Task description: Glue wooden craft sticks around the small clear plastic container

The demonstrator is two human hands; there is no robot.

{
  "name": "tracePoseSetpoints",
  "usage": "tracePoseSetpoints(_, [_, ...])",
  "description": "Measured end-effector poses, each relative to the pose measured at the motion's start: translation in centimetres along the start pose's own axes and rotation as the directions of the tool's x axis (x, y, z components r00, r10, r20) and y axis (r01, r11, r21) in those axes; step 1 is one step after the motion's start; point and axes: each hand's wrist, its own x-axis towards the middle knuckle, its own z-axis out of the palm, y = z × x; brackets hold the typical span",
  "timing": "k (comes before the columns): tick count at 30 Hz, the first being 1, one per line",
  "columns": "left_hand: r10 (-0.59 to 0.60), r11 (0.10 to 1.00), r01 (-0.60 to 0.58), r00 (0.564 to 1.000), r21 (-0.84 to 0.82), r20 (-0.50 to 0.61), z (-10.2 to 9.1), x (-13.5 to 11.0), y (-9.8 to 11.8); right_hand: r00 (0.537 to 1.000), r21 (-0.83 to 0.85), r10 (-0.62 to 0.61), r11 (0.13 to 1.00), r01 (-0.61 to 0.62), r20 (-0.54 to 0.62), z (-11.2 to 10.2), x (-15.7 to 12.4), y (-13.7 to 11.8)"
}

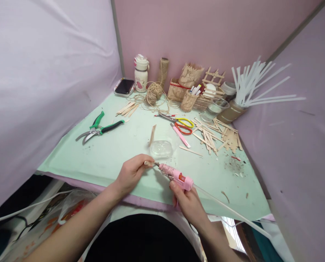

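My right hand point(188, 203) is closed round the handle of a pink hot glue gun point(176, 176), and a long white glue stick point(228, 209) runs out of its back end. The gun's metal nozzle meets a small wooden craft stick point(148, 163) pinched in the fingers of my left hand point(132, 173). Just beyond them stands a clear plastic container point(162, 150), with one craft stick point(152, 135) upright against its left side. Much of the stick in my left hand is hidden by the fingers.
Green-handled pruning shears point(97, 128) lie at the left. Scissors point(183, 122), a pink cutter point(181, 135) and a heap of craft sticks point(210, 136) lie to the right. Along the back are a phone point(124, 87), a bottle point(141, 74), twine point(154, 92) and glue sticks point(250, 85) in a holder.
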Motion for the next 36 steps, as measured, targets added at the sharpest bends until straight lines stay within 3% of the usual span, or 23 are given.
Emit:
tracePoseSetpoints(8, [0.008, 1.0, -0.008, 1.0, 0.005, -0.003, 0.07, -0.08, -0.23, 0.988, 0.045, 0.153, 0.987, -0.154, 0.031, 0.11, 0.04, 0.3])
tracePoseSetpoints(18, [0.013, 1.0, -0.013, 1.0, 0.004, -0.012, 0.0, 0.02, -0.07, 0.985, 0.024, 0.168, 0.986, -0.167, -0.029, 0.1, -0.11, -0.46])
tracePoseSetpoints(36, [0.012, 1.0, -0.012, 1.0, 0.012, -0.022, 0.05, 0.0, -0.14, 0.986, 0.115, 0.168, 0.979, -0.168, 0.011, 0.29, -0.24, -0.18])
